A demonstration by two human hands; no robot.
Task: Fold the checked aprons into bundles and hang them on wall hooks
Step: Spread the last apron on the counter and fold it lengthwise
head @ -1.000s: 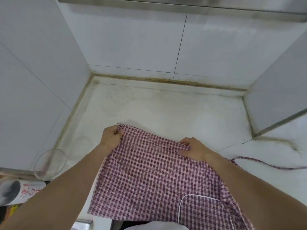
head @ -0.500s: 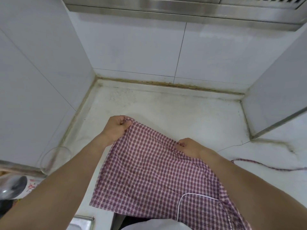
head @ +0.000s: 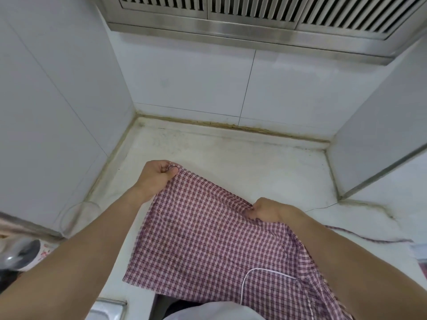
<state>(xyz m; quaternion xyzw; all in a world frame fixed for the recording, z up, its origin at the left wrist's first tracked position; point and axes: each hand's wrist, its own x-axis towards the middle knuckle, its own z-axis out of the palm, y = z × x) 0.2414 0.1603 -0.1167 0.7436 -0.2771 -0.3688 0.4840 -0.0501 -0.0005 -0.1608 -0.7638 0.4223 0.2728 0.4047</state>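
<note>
Left hand [head: 155, 177] and right hand [head: 268, 209] each pinch the checked apron [head: 208, 245] top edge above the desk [head: 231, 158]; keep it taut, fold corner to corner.

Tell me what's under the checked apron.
The checked apron lies over the white counter, its near edge hanging past the front. Anything beneath the cloth is hidden.

The apron [head: 208, 245] was thin woven cloth, matt, checked in red and white, with smooth white piping. The worktop [head: 242, 162] looked like pale stone, dull and stained. The wall tiles [head: 189, 79] were glossy white. The hood [head: 254, 21] was brushed metal.
</note>
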